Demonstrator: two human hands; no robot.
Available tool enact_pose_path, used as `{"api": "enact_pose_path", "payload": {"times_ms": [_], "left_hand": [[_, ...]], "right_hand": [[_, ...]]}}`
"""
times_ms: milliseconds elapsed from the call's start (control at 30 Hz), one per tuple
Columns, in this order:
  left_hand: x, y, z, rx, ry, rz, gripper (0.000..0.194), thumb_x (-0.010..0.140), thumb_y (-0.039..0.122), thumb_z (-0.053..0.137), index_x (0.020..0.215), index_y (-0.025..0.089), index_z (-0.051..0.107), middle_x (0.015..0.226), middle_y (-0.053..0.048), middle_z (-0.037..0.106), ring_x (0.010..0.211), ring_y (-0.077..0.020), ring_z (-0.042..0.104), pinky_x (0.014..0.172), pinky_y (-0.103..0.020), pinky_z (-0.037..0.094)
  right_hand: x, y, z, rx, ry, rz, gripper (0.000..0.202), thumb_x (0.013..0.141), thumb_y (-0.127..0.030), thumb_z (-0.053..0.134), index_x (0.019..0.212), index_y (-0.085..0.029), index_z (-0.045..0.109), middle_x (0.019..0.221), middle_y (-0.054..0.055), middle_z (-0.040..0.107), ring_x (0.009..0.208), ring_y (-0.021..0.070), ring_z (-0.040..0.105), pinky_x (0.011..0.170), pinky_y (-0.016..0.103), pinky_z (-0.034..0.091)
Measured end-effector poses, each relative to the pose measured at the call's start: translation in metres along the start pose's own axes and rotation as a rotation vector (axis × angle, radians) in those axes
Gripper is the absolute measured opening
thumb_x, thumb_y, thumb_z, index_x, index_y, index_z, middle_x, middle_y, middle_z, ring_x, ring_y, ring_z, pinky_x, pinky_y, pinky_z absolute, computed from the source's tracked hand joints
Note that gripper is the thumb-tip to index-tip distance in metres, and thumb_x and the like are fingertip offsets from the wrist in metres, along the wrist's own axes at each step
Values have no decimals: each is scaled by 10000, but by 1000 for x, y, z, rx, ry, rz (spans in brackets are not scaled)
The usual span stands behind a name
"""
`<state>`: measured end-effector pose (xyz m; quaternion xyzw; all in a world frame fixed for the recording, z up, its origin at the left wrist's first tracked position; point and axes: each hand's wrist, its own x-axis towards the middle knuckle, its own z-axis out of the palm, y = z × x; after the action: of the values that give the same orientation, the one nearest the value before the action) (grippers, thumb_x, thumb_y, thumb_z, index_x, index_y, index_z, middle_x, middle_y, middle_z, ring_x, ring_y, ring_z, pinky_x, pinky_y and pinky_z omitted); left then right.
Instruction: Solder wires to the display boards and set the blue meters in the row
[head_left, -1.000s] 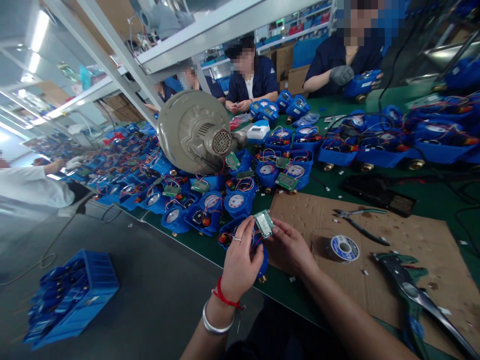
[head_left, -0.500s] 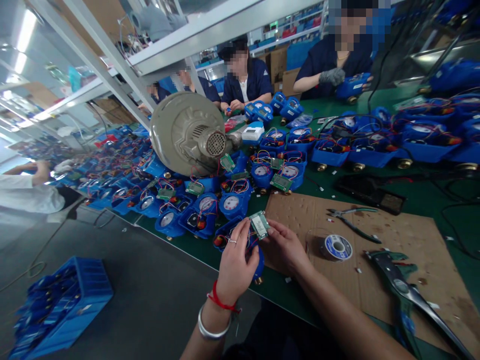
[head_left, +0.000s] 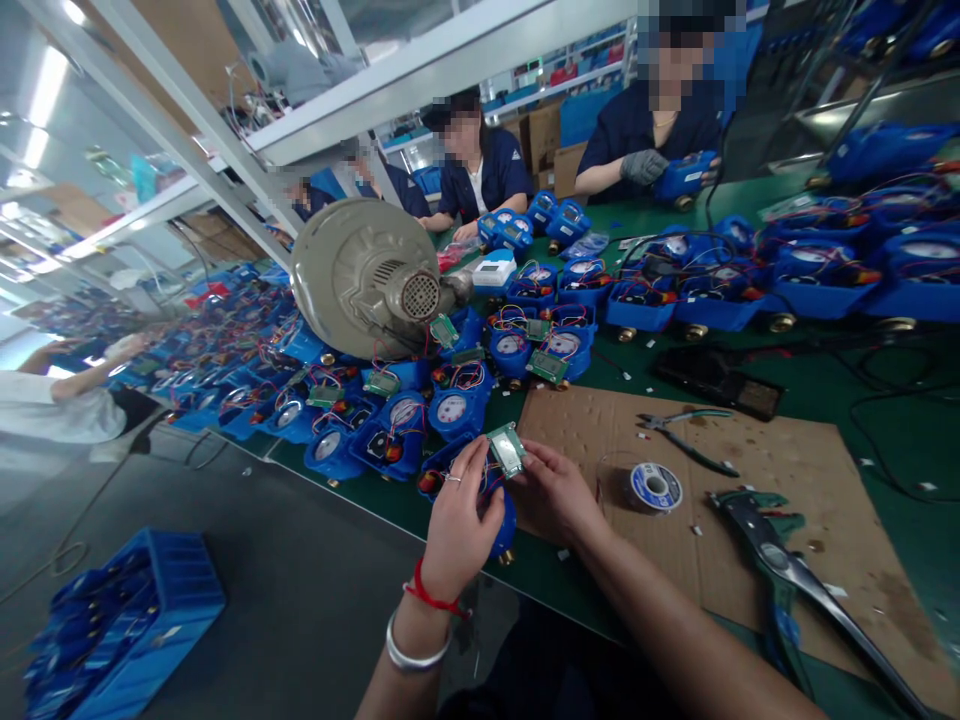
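Observation:
A small green circuit board with a pale display is held up between my two hands. My right hand pinches its right edge between thumb and fingers. Along the board's left edge lie the fingertips of my left hand, with the thumb bent below; part of that grip is hidden. Right under my hands stands a blue water meter, mostly covered by the left hand, with a brass fitting at its near end. Thin coloured wires show beside the fingers.
Open blue meters crowd the green bench beyond my hands. Cardboard to the right carries a solder spool, side cutters and large pliers. A round grey-green machine stands behind. A blue crate is on the floor. Co-workers sit opposite.
The display showed handwritten-looking lettering, "good"; now it looks pale and shiny, with no readable marks. My hands keep their hold. The whole scene has shifted slightly left in view.

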<state>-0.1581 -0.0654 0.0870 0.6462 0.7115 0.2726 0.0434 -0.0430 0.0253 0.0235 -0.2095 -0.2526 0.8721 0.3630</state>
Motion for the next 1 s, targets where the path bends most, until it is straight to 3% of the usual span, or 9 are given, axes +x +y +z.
{"api": "enact_pose_path", "payload": {"times_ms": [167,333,533,667,833,1000], "left_hand": [[0,1,2,10,11,7,527,901,196,465,1416,200,354,1442,-100,415,1362,-233,366,1116,-436,364],[0,4,2,-9,39,4,509,891,177,471,1393,202,392,1427,-100,440,1347,-240,391,1111,-445,376],[-5,2,0,-103,94,36,535,864,86,410,1387,198,406,1429,-98,435,1351,-230,382,1115,-446,379],[-9,0,0,-238,155,18,549,842,55,378,1363,213,443,1422,-96,435,1317,-237,426,1058,-439,453],[-12,3,1,-363,247,5,579,832,41,326,1373,217,435,1430,-97,419,1313,-237,432,1043,-441,470],[-20,7,1,-272,366,27,585,855,83,359,1426,205,348,1474,-118,365,1366,-266,358,1104,-495,383]], "right_hand": [[3,3,-7,-169,78,38,322,724,-416,726,969,-212,689,907,24,710,856,217,651,799,328,497],[-7,12,1,-333,266,-1,454,702,-439,753,1091,-230,644,1026,33,702,1040,252,618,946,376,434],[-26,25,15,-559,112,-2,479,771,-522,665,1144,-223,640,1081,50,691,1064,280,610,974,423,409],[-30,22,19,-614,120,4,547,687,-480,752,1149,-216,630,1084,58,686,1054,301,609,967,440,415],[-31,16,23,-503,79,37,512,676,-381,766,1131,-199,619,1071,55,695,1030,293,621,931,424,447],[-37,23,24,-234,65,42,414,698,-326,724,1075,-190,622,1019,39,715,949,254,651,860,370,490]]}}
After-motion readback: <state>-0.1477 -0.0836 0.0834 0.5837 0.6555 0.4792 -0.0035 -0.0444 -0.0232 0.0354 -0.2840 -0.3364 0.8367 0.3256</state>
